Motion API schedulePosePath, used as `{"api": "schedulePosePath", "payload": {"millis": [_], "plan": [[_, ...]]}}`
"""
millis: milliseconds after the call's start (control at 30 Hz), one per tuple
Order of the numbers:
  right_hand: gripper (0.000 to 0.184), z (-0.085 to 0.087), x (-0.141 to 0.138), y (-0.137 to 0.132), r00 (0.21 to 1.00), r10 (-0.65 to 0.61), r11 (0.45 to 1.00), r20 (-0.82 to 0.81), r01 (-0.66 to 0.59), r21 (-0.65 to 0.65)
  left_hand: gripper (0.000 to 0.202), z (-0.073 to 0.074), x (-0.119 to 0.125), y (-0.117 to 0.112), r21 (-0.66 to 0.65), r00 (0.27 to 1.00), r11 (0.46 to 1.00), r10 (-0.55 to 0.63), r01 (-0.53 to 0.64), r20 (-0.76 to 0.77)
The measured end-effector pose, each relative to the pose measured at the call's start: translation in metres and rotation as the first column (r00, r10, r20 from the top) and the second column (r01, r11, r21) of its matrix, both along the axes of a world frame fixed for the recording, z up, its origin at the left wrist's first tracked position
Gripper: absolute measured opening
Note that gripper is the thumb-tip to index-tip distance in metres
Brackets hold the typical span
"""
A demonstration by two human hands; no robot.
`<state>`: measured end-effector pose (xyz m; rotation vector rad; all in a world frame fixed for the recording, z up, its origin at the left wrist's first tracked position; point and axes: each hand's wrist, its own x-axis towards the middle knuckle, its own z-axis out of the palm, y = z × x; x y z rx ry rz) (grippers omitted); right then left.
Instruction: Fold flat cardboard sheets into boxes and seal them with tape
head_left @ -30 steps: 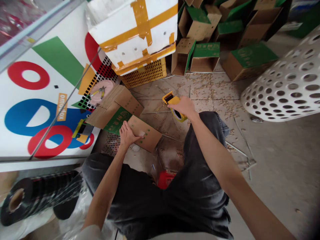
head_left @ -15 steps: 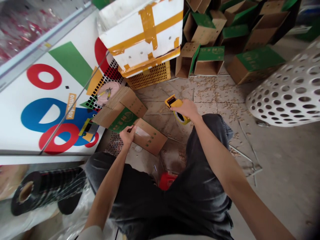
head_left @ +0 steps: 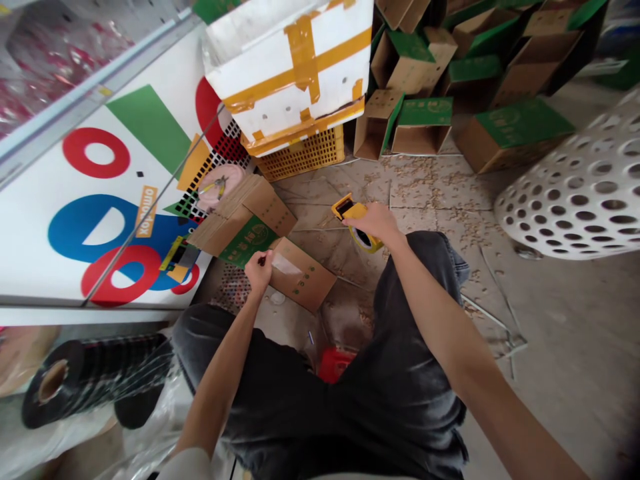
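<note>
My left hand (head_left: 259,272) rests on a flattened cardboard carton (head_left: 303,277) with a green printed panel. Its fingers pinch a small dark object (head_left: 261,260), too small to identify. A strip of clear tape (head_left: 286,265) lies on the carton next to that hand. My right hand (head_left: 376,223) grips a yellow tape dispenser (head_left: 347,210) with a tape roll (head_left: 365,240), holding it above the tiled floor, apart from the carton.
Folded cartons with green panels (head_left: 423,123) lie ahead. A taped white foam box (head_left: 290,73) sits on a yellow plastic crate (head_left: 300,160). A white perforated drum (head_left: 575,193) stands right, a printed panel (head_left: 105,200) left. Shavings litter the floor.
My left hand has moved slightly up and right, now pinching the dark object near the clear tape strip. The right hand and dispenser have hardly moved; the view has shifted slightly.
</note>
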<state>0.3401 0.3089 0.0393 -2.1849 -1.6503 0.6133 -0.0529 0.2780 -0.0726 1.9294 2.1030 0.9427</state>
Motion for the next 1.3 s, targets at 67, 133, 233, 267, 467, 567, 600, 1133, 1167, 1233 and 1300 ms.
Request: {"api": "schedulePosePath", "payload": {"millis": [67, 133, 233, 267, 467, 567, 600, 1133, 1167, 1233, 1300], "plan": [[0.072, 0.001, -0.001, -0.001, 1.000, 0.000, 1.000, -0.005, 0.000, -0.004, 0.034, 0.000, 0.000, 0.002, -0.005, 0.999, 0.999, 0.045, -0.045, -0.002], [0.070, 0.003, -0.002, -0.002, 1.000, 0.003, 1.000, -0.010, -0.003, -0.011, 0.035, 0.001, -0.001, 0.005, -0.008, 0.998, 0.998, 0.057, -0.057, 0.004], [0.066, 0.007, -0.004, -0.004, 1.000, 0.015, 1.000, -0.004, -0.015, -0.020, 0.032, 0.004, -0.003, 0.006, -0.027, 1.000, 0.999, 0.018, -0.018, 0.025], [0.066, 0.008, -0.004, -0.004, 1.000, 0.019, 1.000, 0.003, -0.019, -0.020, 0.031, 0.005, -0.003, 0.005, -0.031, 1.000, 0.999, -0.007, 0.008, 0.029], [0.067, 0.013, -0.005, -0.006, 1.000, 0.017, 0.999, 0.026, -0.016, -0.041, 0.028, 0.002, -0.005, -0.004, -0.093, 0.983, 0.979, -0.183, 0.180, -0.024], [0.066, 0.015, -0.005, -0.006, 1.000, 0.026, 0.999, 0.017, -0.026, -0.039, 0.029, 0.000, -0.006, -0.005, -0.080, 0.977, 0.975, -0.203, 0.207, 0.057], [0.065, 0.015, -0.006, -0.006, 1.000, 0.026, 0.999, 0.011, -0.025, -0.041, 0.028, -0.001, -0.007, -0.005, -0.069, 0.979, 0.980, -0.182, 0.189, 0.094], [0.072, 0.007, -0.004, -0.002, 0.998, 0.047, 0.997, 0.053, -0.043, -0.058, 0.060, 0.000, -0.015, 0.016, -0.372, 0.758, 0.928, 0.254, -0.016, 0.601], [0.072, 0.007, -0.004, -0.003, 0.997, 0.049, 0.997, 0.057, -0.046, -0.060, 0.068, 0.001, -0.016, 0.016, -0.409, 0.755, 0.911, 0.297, -0.042, 0.584], [0.072, 0.008, -0.005, -0.003, 0.997, 0.050, 0.996, 0.058, -0.046, -0.070, 0.079, 0.003, -0.016, 0.015, -0.441, 0.759, 0.896, 0.318, -0.045, 0.568], [0.072, 0.010, -0.007, -0.003, 0.997, 0.051, 0.996, 0.060, -0.047, -0.076, 0.083, 0.004, -0.015, 0.012, -0.442, 0.788, 0.897, 0.258, 0.020, 0.559]]}}
